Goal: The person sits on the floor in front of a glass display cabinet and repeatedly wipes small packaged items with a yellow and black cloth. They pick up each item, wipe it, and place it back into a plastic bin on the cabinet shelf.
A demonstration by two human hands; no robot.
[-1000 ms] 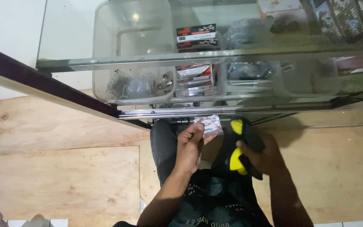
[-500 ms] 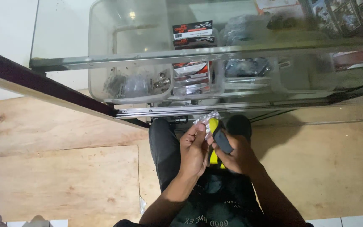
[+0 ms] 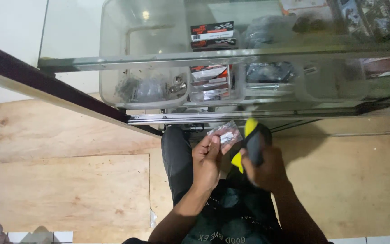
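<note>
The left hand [image 3: 208, 159] pinches a small clear plastic packet [image 3: 224, 134] by its lower edge between thumb and fingertips, so most of the packet stands free above the fingers and its contents, small pale parts that are too blurred to tell apart, face the camera. It is held up in front of the body, just below the metal sliding rail [image 3: 213, 117] of a glass display cabinet [image 3: 113, 58], probably because that is where it can be looked at closely. The right hand [image 3: 265, 169] is clenched around a black and yellow tool [image 3: 250, 143], gripping the dark body with the yellow end pointing up and toward the packet; the two things are just beside each other, though whether they touch cannot be told. Holding both at the same height over the lap keeps them within easy reach of each other. Inside the cabinet, clear plastic tubs [image 3: 145, 86] sit side by side on a shelf, one with bagged metal bits, another with red and black boxes [image 3: 211, 79], sorted so each kind stays apart and visible through the glass. Below, the person's dark trousers [image 3: 177, 158] and plywood floor sheets [image 3: 68, 190] fill the view.
</note>
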